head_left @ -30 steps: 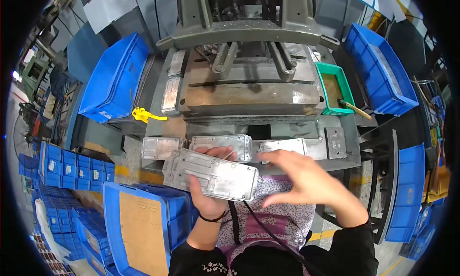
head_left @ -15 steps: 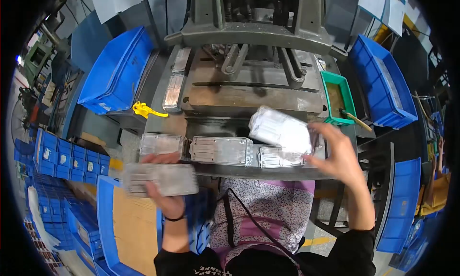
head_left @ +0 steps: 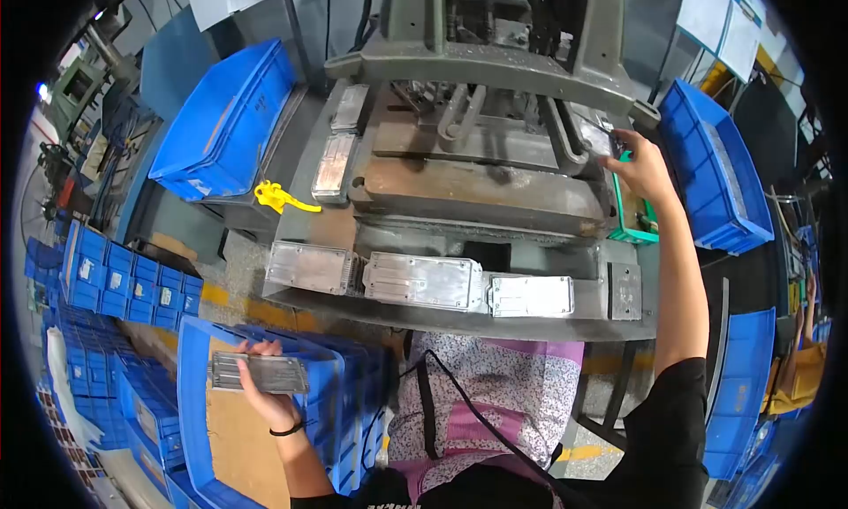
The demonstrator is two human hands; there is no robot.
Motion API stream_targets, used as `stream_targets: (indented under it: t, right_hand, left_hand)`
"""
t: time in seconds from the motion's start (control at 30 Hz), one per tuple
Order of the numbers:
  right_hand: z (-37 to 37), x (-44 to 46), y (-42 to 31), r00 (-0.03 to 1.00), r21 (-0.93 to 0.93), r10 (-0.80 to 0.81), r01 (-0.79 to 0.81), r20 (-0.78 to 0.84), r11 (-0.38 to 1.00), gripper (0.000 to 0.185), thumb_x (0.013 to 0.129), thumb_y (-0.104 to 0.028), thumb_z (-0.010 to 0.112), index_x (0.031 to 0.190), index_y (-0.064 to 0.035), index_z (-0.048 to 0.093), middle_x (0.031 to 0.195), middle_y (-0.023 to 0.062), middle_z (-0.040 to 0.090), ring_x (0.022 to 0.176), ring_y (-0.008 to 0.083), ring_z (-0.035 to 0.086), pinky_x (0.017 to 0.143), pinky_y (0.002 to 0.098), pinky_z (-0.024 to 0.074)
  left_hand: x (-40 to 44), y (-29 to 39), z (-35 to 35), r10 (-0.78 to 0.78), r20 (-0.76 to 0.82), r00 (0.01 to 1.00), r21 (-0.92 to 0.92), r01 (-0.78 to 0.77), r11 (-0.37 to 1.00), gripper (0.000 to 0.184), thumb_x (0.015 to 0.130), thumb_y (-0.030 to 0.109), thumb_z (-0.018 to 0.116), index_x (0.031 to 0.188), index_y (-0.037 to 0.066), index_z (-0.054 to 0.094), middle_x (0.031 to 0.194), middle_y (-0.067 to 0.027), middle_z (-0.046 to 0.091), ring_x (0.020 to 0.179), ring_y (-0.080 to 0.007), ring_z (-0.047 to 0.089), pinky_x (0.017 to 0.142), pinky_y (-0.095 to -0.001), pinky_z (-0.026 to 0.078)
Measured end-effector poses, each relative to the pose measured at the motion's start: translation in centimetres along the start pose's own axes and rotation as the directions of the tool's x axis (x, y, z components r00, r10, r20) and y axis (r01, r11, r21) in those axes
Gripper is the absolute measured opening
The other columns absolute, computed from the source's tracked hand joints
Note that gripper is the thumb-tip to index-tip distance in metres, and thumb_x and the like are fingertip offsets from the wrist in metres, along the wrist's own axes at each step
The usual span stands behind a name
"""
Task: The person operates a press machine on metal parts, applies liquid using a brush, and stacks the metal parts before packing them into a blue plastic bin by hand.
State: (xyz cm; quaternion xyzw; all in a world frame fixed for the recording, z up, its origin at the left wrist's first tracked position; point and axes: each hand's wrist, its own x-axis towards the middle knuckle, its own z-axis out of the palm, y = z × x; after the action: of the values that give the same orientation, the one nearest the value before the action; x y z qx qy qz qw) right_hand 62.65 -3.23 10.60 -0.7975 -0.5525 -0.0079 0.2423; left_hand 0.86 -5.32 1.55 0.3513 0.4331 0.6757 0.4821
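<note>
My left hand grips a grey metal housing with ribs at one end, over the blue bin lined with cardboard. My right hand reaches to the back right of the press table, its thumb and fingers at the edge of a silver metal housing. Along the front edge lie three more housings: a left one, a middle one and a brighter right one. Two others, a rear one and a nearer one, lie along the left side.
The press frame rises behind the steel bed. A green tray sits below my right forearm. Blue bins flank the table at left and right. A yellow tool lies at the left edge.
My right hand has moved from the front row to the back right, carrying the silver housing. My left hand has moved down and left with its housing, away from the table edge.
</note>
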Motion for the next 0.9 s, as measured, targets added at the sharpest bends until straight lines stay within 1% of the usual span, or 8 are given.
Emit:
stream_targets:
  t: [0.17,0.3,0.37,0.53,0.63,0.7,0.8,0.9]
  right_hand:
    - [1.0,2.4,0.7,0.994,0.012,-0.018,0.017,0.107,1.0,0.062,0.072,-0.021,0.075,0.126,0.0025,0.057,0.112,0.0204,0.065,0.105,0.0282,0.063,0.093,0.0354,0.0465]
    - [2.1,3.7,2.6,0.993,0.239,-0.079,0.055,0.091,0.97,0.061,0.072,-0.015,0.08,0.125,0.003,0.056,0.116,0.016,0.062,0.109,0.0269,0.061,0.096,0.0349,0.0467]
    - [2.4,4.2,3.3,0.989,0.251,0.033,-0.069,0.142,0.965,0.062,0.077,-0.002,0.075,0.132,0.005,0.049,0.121,0.0172,0.061,0.114,0.0231,0.059,0.1,0.0343,0.0458]
    - [4.9,5.3,6.4,0.991,0.37,-0.059,0.012,0.117,0.929,0.048,0.083,0.004,0.067,0.128,0.0051,0.05,0.128,0.0143,0.059,0.118,0.0208,0.057,0.101,0.0327,0.0449]
    - [6.1,5.9,7.6,0.998,0.406,-0.061,0.057,-0.003,0.912,0.049,0.076,-0.012,0.08,0.118,0.0033,0.061,0.114,0.0154,0.065,0.105,0.0219,0.063,0.091,0.0327,0.0493]
    - [7.1,6.2,7.8,0.998,0.426,-0.063,0.07,-0.031,0.902,0.043,0.078,-0.011,0.078,0.116,0.0017,0.063,0.111,0.0138,0.067,0.103,0.0193,0.063,0.088,0.031,0.0499]
    - [8.0,6.2,4.8,0.99,0.739,-0.022,0.117,-0.137,0.663,0.032,0.083,-0.009,0.071,0.113,0.0023,0.064,0.101,0.0113,0.07,0.092,0.0145,0.065,0.081,0.0282,0.0507]
    - [9.0,7.1,5.3,0.991,0.539,-0.093,0.131,-0.098,0.832,0.034,0.086,-0.01,0.067,0.118,0.0012,0.061,0.106,0.0112,0.069,0.093,0.0153,0.065,0.08,0.0304,0.0511]
  left_hand:
    - [-0.2,-0.3,-0.4,-0.085,-0.033,0.996,-0.067,0.082,0.994,0.04,0.098,0.034,0.047,0.122,0.002,0.047,0.103,-0.0133,0.058,0.101,-0.026,0.058,0.1,-0.0433,0.041]
    - [0.2,-0.7,0.0,-0.075,-0.014,0.997,-0.009,0.075,0.997,0.039,0.096,0.032,0.051,0.122,0.003,0.048,0.101,-0.0116,0.059,0.098,-0.0233,0.056,0.1,-0.0428,0.04]
    - [0.2,-0.7,0.1,-0.084,-0.028,0.996,-0.014,0.084,0.996,0.039,0.095,0.032,0.052,0.121,0.003,0.048,0.1,-0.0114,0.059,0.099,-0.0235,0.056,0.1,-0.0428,0.04]
    - [0.3,-0.7,-0.1,-0.074,-0.032,0.997,-0.026,0.074,0.997,0.039,0.094,0.03,0.053,0.121,0.003,0.049,0.098,-0.0115,0.06,0.096,-0.0239,0.057,0.096,-0.0423,0.043]
    - [0.2,-0.8,0.0,-0.076,-0.045,0.996,-0.032,0.075,0.997,0.039,0.094,0.03,0.053,0.121,0.003,0.049,0.098,-0.0118,0.061,0.094,-0.0236,0.058,0.095,-0.0413,0.043]
    - [0.2,-0.6,0.2,-0.081,-0.061,0.995,-0.017,0.081,0.997,0.039,0.094,0.03,0.053,0.121,0.003,0.048,0.097,-0.0121,0.061,0.094,-0.0231,0.058,0.094,-0.0402,0.044]
    - [0.2,-0.7,0.3,-0.074,-0.068,0.995,-0.03,0.072,0.997,0.039,0.094,0.03,0.052,0.121,0.002,0.048,0.098,-0.0123,0.061,0.094,-0.0227,0.059,0.094,-0.0395,0.044]
    - [0.1,-0.5,0.4,-0.085,-0.077,0.993,-0.009,0.084,0.996,0.039,0.094,0.03,0.051,0.121,0.002,0.047,0.098,-0.0122,0.061,0.094,-0.0229,0.059,0.093,-0.0397,0.044]
